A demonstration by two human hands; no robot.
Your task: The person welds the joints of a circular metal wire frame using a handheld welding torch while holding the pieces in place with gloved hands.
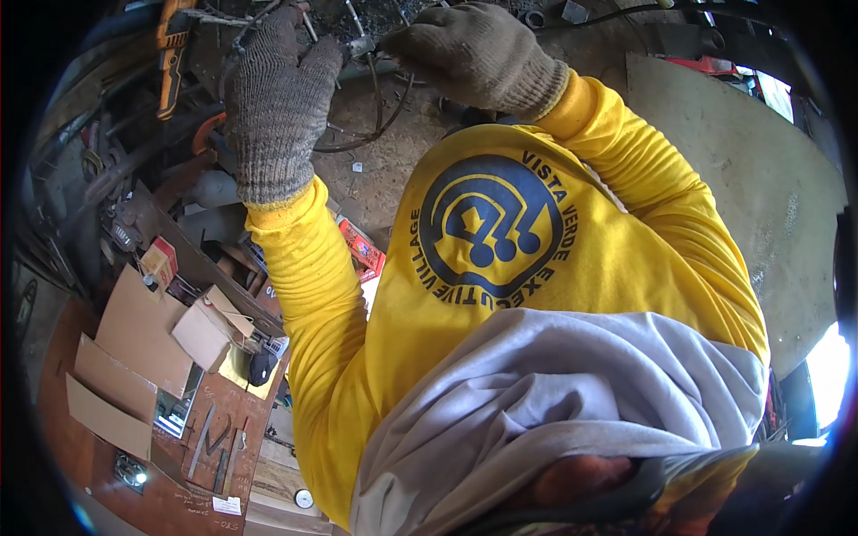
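Both my hands wear grey-brown knit work gloves at the upper edge of the view. My left hand points up with its fingers pressed together. A thin metal rod shows between its fingers and thumb, and what they grip is hidden. To the right, my right hand is closed, its fingertips pointing left; what is in them cannot be made out. Between the hands is a small metal block with a thin rod rising from it. A dark bent cable loops below the block.
An orange-and-black tool hangs left of my left hand. At the lower left, a brown table bears an open cardboard box and several flat metal tools. A large pale sheet lies at the right. An orange-red box is beside my left sleeve.
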